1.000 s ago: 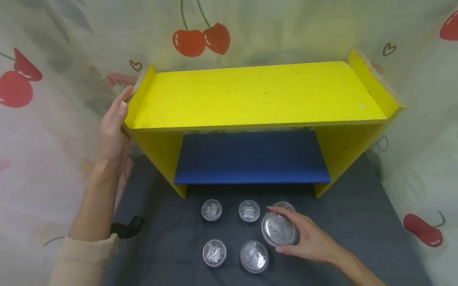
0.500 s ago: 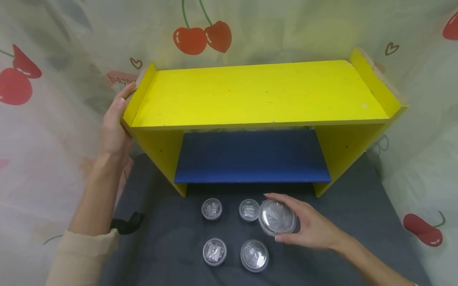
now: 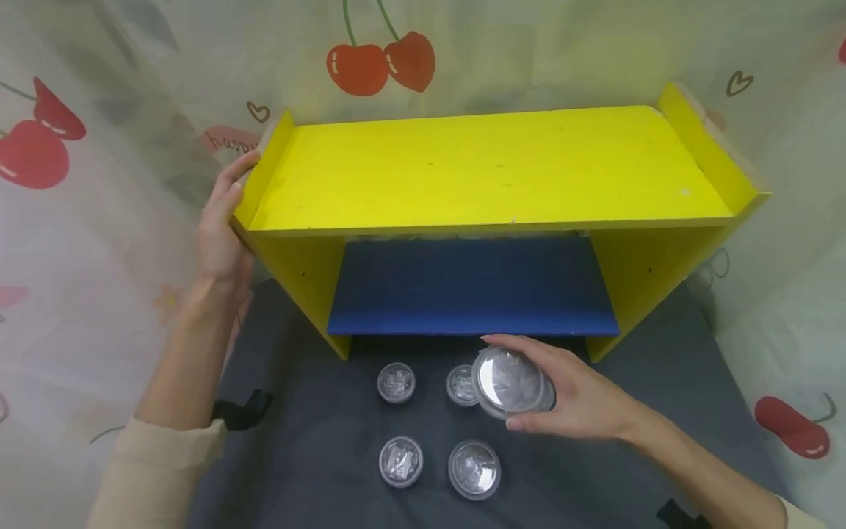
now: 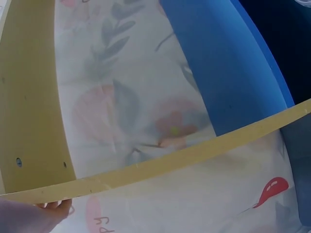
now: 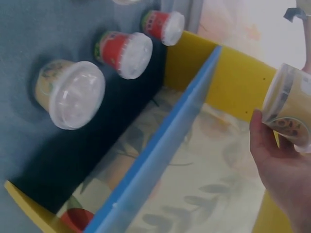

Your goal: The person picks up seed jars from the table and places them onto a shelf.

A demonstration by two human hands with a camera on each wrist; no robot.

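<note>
My right hand (image 3: pixel 575 393) holds a round plastic cup (image 3: pixel 509 378) with a clear lid, thumb on one side and fingers on the other, raised in front of the blue shelf board (image 3: pixel 472 286). A pale label with dark print shows on this cup (image 5: pixel 291 116) in the right wrist view. My left hand (image 3: pixel 221 220) lies along the outer left side of the yellow shelf unit (image 3: pixel 496 173); fingertips (image 4: pixel 60 206) show beside the panel edge in the left wrist view. Behind the held cup, a smaller lidded cup (image 3: pixel 461 386) is partly covered.
Other lidded cups stand on the dark cloth: one back left (image 3: pixel 396 383), two at the front (image 3: pixel 401 462). A pale-labelled cup (image 5: pixel 73 92), hidden in the head view, stands near red cups (image 5: pixel 126 54) in the right wrist view. A cherry-printed curtain (image 3: pixel 529 59) surrounds the unit.
My right hand has moved away from me toward the shelf unit, carrying the cup. It now covers the back right cup. My left hand stays at the unit's left side.
</note>
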